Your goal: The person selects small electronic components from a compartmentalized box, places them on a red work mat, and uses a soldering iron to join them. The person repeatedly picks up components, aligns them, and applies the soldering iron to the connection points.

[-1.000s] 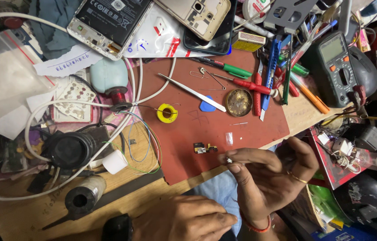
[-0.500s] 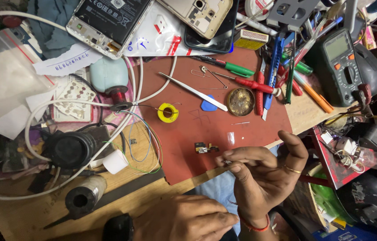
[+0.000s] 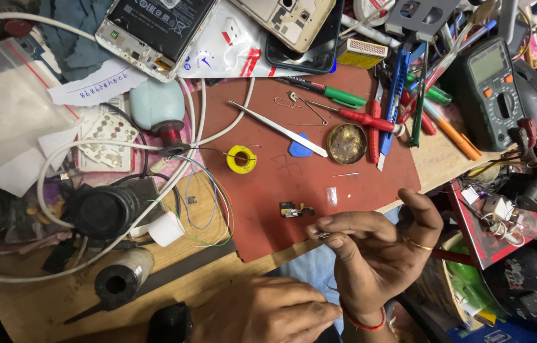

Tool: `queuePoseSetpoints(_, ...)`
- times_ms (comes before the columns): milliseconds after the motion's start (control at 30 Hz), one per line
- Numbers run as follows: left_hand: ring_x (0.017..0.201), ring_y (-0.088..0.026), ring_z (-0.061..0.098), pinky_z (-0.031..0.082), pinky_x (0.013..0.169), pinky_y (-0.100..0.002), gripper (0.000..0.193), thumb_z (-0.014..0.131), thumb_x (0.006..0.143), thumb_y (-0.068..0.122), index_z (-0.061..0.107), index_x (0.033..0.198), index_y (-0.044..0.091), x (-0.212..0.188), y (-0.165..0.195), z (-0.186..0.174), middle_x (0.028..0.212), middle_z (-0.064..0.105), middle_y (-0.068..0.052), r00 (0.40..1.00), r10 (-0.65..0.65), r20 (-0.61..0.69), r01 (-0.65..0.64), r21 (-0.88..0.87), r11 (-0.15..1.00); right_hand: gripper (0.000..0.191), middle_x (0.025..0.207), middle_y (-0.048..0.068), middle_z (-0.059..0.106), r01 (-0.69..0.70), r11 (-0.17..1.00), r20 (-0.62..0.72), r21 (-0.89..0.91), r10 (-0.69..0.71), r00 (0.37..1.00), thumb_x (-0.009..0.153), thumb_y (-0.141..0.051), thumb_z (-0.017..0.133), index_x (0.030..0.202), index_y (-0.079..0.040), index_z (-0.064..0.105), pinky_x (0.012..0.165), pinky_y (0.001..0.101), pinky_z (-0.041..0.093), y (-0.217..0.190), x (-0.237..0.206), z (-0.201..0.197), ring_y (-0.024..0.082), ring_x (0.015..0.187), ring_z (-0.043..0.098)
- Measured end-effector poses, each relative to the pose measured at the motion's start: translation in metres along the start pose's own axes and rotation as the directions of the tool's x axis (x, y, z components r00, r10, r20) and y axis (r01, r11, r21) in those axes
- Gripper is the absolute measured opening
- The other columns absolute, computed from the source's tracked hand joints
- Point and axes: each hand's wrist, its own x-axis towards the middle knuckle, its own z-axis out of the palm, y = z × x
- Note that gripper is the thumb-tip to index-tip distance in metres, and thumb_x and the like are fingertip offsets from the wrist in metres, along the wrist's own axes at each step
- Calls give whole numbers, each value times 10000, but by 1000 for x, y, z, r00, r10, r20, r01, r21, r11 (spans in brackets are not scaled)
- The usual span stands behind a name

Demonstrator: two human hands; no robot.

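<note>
Left hand (image 3: 268, 311): nearest the camera, at 6 o'clock, lying knuckles-up on the wooden bench edge (image 3: 46, 305); its fingers curl under, so I cannot tell whether it holds anything. It appears to steady the body rather than work.
Right hand (image 3: 370, 254): just beyond, at 5 o'clock, wrist bent, thumb and forefinger pinched shut on a tiny metal part (image 3: 323, 235); the other fingers fan up and away, likely to keep the view of the pinch free.
Tiny metal part: held at the fingertips, just above the near edge of the red mat (image 3: 281, 190); too small to identify.
Small circuit piece (image 3: 296, 210): on the mat, near the pinch at its 10 o'clock, apart from it, lying flat within easy reach.
Red mat: centre of the bench, serving as the work surface that keeps small bits visible.
Solder spool (image 3: 241, 159): yellow, on the mat's left edge, at 11 o'clock from the pinch.
Tweezers (image 3: 278, 129): lying diagonally across the mat, at 12 o'clock.
Brass tin (image 3: 346, 143): round, open, just right of the tweezers' tip.
Screwdrivers (image 3: 357, 117): red and green handles, laid side by side beyond the tin.
Multimeter (image 3: 490, 95): at 2 o'clock, far right, face up.
Opened phones (image 3: 154, 25): farthest, along 12 o'clock, backs removed.
</note>
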Motion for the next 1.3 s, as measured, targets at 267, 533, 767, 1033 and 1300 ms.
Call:
queuePoseSetpoints(267,970,-229,753,622,825,-341,212,758,964,96,751,1166,33,-2,-1,0,1084,754,-105,1000,-14,6,14,5,1000,793,938,203,724,-2,999,9,-40,2,1000,948,130,730,1545,-49,239,819,375,670,-1,-2,2,265,830,765)
queuePoseSetpoints(533,970,-219,754,622,829,-340,200,762,965,103,751,1155,41,-1,-1,1,1079,752,-92,1000,-10,-13,10,31,999,806,940,197,716,2,999,-2,-39,-2,1000,934,134,737,1547,-54,248,796,367,665,1,-4,-2,257,819,758)
queuePoseSetpoints(767,973,-218,757,625,834,-337,200,762,965,109,755,1158,57,-2,0,3,1088,756,-83,999,-27,-27,27,22,999,769,929,191,719,-8,998,3,60,8,1000,949,136,730,1526,-54,260,809,379,660,-1,1,1,254,824,750)
queuePoseSetpoints(1033,1009,-244,749,625,859,-343,202,751,990,105,733,1186,58,-3,-4,8,1148,741,-93,1000,-5,-30,5,-2,1000,666,997,127,758,221,833,425,-506,17,905,954,88,740,1462,-60,335,828,284,596,-8,52,25,222,926,751)
queuePoseSetpoints(1300,968,-227,741,610,821,-336,198,748,999,102,740,1196,86,-2,0,-2,1143,728,-63,997,-54,-61,49,-66,997,358,1108,81,786,131,789,393,-600,147,908,949,82,699,1275,30,560,842,245,619,-7,71,40,142,1011,779)
